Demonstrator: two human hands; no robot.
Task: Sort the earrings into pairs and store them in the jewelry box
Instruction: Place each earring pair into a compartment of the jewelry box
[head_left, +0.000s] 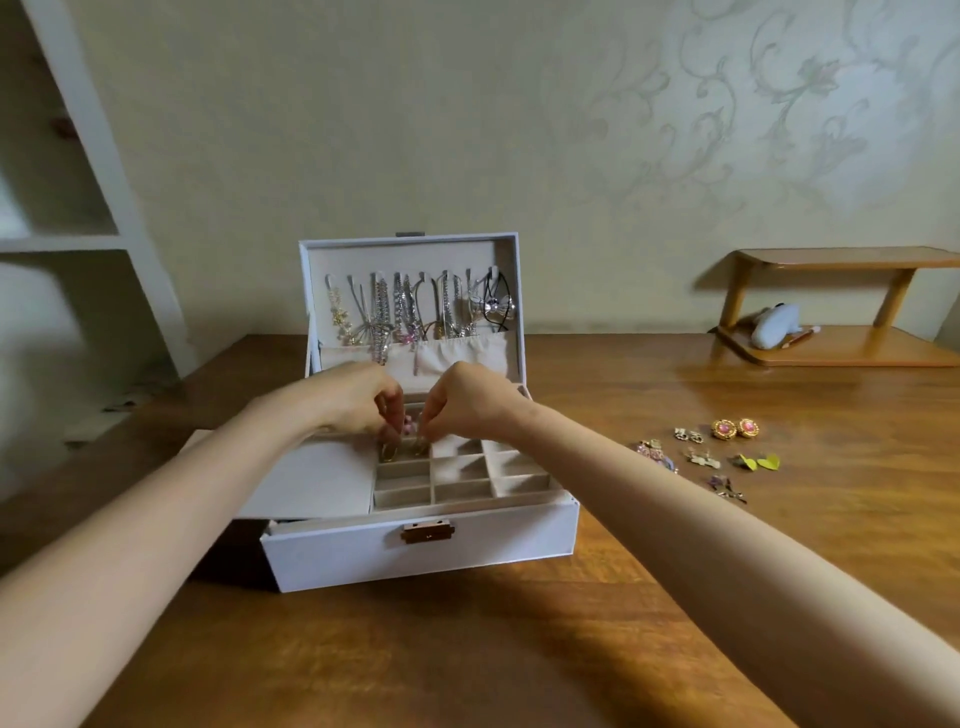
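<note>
- Hard to make out: a small pink item (408, 427) between my two hands is too blurred to identify, and the pinch points themselves are indistinct.
- Left hand (358, 399): palm down over the rear of the jewelry box (415, 558), fingers curled, thumb and fingertips closed on the top of one of the gold earrings (388, 452).
- Right hand (470, 404): mirrored pose, just beside the left, fingers pinching the other gold earring. Both earrings hang into the rear-left compartment.
- Box: white, rectangular, lid upright. It has a grid of beige, felt-like compartments (467, 474) and a metal clasp (427, 532) on the front.
- Lid interior: glittering necklaces (410, 312) hang from hooks.
- Unsorted earrings (707, 457): grouped on the wooden table (519, 654), well right of the box. Among them are a round pink-and-gold pair (735, 429) and a yellow heart-shaped pair (757, 461).
</note>
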